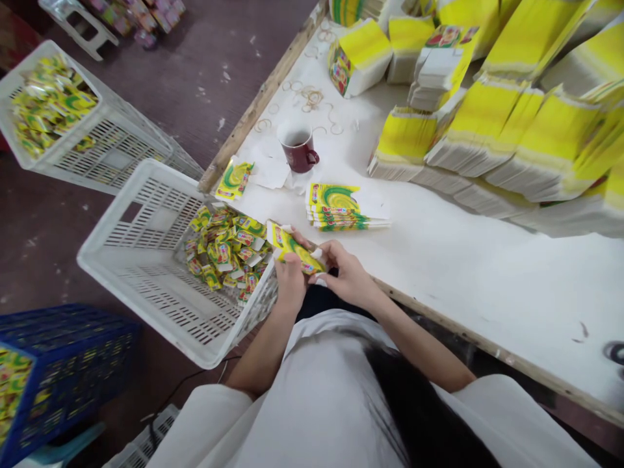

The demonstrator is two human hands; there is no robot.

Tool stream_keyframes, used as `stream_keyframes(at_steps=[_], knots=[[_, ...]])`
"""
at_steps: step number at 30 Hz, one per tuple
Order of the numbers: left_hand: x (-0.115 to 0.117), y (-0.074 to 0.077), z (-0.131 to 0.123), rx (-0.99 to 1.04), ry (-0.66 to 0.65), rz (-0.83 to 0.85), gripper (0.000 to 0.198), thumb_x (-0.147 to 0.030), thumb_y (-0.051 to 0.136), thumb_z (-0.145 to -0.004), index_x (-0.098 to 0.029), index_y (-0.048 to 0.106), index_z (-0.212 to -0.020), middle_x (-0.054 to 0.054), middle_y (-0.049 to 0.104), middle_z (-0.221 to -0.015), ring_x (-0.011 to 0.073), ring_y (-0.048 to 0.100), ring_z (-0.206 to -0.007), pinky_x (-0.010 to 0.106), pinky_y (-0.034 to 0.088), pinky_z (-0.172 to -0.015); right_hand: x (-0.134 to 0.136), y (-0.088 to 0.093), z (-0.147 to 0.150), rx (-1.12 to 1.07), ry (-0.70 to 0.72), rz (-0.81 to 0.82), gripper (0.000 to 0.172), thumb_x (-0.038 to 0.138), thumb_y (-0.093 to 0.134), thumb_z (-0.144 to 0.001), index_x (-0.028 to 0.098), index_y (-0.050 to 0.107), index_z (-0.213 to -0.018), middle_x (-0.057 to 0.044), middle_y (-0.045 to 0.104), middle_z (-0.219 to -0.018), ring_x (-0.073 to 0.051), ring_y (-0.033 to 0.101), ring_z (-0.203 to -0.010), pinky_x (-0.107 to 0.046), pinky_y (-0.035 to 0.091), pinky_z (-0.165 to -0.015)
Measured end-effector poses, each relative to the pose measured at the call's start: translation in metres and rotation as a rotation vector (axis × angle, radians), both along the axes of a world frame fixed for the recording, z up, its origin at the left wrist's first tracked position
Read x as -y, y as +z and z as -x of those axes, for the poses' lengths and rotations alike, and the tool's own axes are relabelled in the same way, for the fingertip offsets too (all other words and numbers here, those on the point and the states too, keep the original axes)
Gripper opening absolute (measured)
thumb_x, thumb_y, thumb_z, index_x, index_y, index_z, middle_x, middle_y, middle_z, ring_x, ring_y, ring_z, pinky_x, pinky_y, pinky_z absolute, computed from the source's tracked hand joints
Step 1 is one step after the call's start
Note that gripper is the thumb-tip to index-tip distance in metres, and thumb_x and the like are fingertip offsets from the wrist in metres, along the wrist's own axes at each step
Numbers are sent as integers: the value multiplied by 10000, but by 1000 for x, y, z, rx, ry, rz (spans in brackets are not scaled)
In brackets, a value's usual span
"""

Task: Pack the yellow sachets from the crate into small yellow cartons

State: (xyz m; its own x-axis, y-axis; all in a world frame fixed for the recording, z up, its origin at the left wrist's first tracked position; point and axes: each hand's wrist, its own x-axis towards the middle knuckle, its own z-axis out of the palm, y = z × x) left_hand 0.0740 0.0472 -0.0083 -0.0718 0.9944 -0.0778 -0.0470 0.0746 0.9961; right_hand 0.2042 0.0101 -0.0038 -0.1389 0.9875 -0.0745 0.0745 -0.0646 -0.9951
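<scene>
Over the table's near edge, my left hand is closed around a small yellow-and-green carton, thumb on its printed face. My right hand has its fingers closed at the carton's right end, where white end flaps stick out. Just beyond lies a stack of flat cartons with the same print. A single flat carton rests at the table's left edge. To the left of my hands, a white plastic crate holds many small folded cartons.
A dark red mug stands on the white table, near scattered rubber bands. Bundles of yellow-and-white flat cartons fill the far right. Another white crate and a blue crate, both with yellow packs, stand on the left.
</scene>
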Motion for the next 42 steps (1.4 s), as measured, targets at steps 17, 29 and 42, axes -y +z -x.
stream_keyframes(at_steps=[17,29,42], knots=[[-11,20,40,-282,-771,-104,1039,-727,800,-577,-247,391,-1403,179,551,-1439,356,544,-1332,517,441,-1107,-4,19,-57,577,109,-536,197,212,548,-954,316,713,-925,-34,712,-925,-240,600,-958,-482,447,-1001],[19,1,2,-737,-578,-351,786,-368,773,-760,-231,304,-1376,140,615,-1282,299,659,-1140,405,551,-887,2,-2,-23,-192,-134,67,417,452,573,-916,224,555,-1264,-113,674,-1258,-286,657,-1146,-498,531,-1015],[11,-6,0,-767,-615,-229,871,-198,686,-715,-191,191,-1433,177,593,-1258,293,673,-1034,419,566,-810,9,-13,-24,287,-94,-230,554,234,483,-943,253,427,-1494,-110,546,-1482,-276,525,-1368,-496,438,-1144]])
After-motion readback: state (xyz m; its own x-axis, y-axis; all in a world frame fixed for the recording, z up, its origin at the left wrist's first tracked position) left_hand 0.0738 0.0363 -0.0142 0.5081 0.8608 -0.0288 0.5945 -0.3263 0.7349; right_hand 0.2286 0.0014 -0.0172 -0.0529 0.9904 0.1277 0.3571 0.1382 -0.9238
